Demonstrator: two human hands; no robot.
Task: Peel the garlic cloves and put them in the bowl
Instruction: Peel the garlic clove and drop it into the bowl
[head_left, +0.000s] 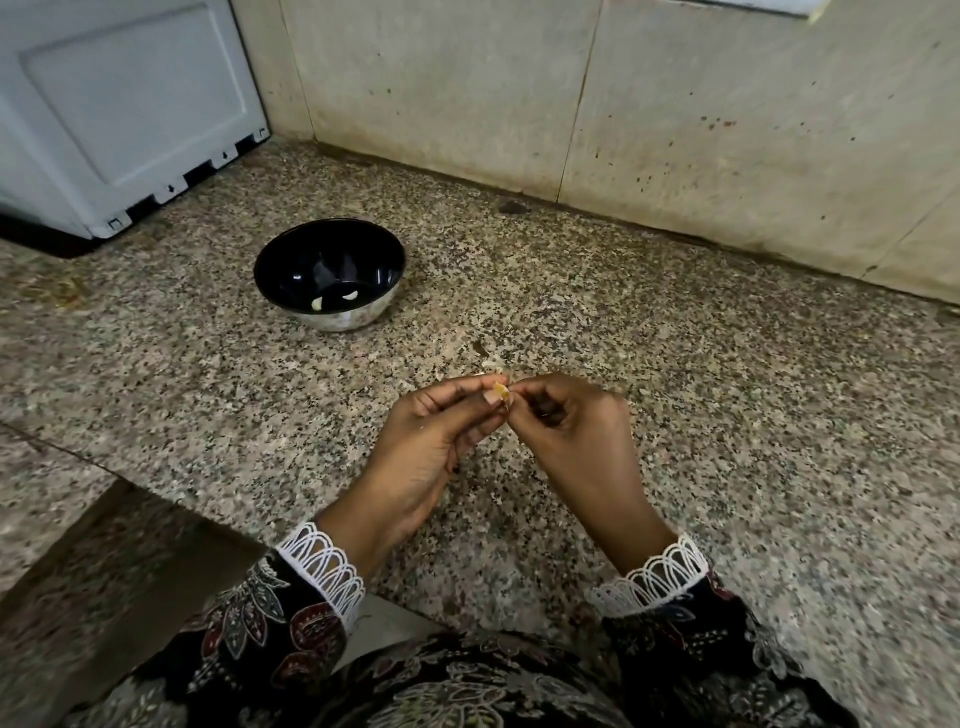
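**Tiny clove, gentle pinch**

Now we hold one garlic clove up over the counter. Our left hand pinches it and our right hand nips its skin. It looks small, light and slippery, so we should hold its sides. Farther off, the bowl holds two peeled cloves

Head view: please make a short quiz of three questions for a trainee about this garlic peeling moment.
1. True or false: the bowl is empty.
2. How many peeled cloves lie in the bowl?
3. What holds the garlic clove? A) left hand only B) both hands C) nothing; it lies on the counter

Key: 1 false; 2 two; 3 B, the right hand pinches it too.
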